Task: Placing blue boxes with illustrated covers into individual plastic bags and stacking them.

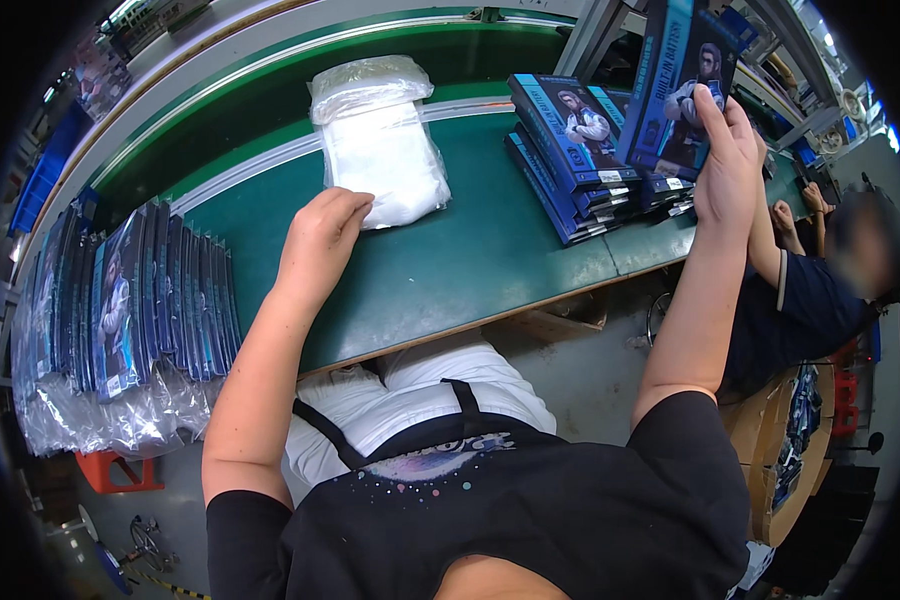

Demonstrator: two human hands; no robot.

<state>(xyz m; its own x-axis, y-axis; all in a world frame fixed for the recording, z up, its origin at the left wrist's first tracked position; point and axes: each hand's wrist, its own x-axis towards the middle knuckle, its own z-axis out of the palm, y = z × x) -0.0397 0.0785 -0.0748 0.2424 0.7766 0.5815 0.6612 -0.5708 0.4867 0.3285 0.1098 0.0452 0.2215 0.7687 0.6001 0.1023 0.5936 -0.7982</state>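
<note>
My right hand (pixel 728 160) holds a dark blue flat box (pixel 676 80) upright above a stack of the same blue boxes (pixel 580 150) at the right of the green table (pixel 450 270). My left hand (pixel 320 235) has its fingers curled and touches the near edge of a clear plastic bag of white material (pixel 380 145) lying on the table's middle. Whether it grips the bag is unclear.
A row of blue boxes in clear sleeves (pixel 135 300) stands on edge at my left. A green conveyor belt (pixel 270 90) runs behind the table. Another seated person (pixel 820 280) works at my right, beside cardboard cartons (pixel 785 440).
</note>
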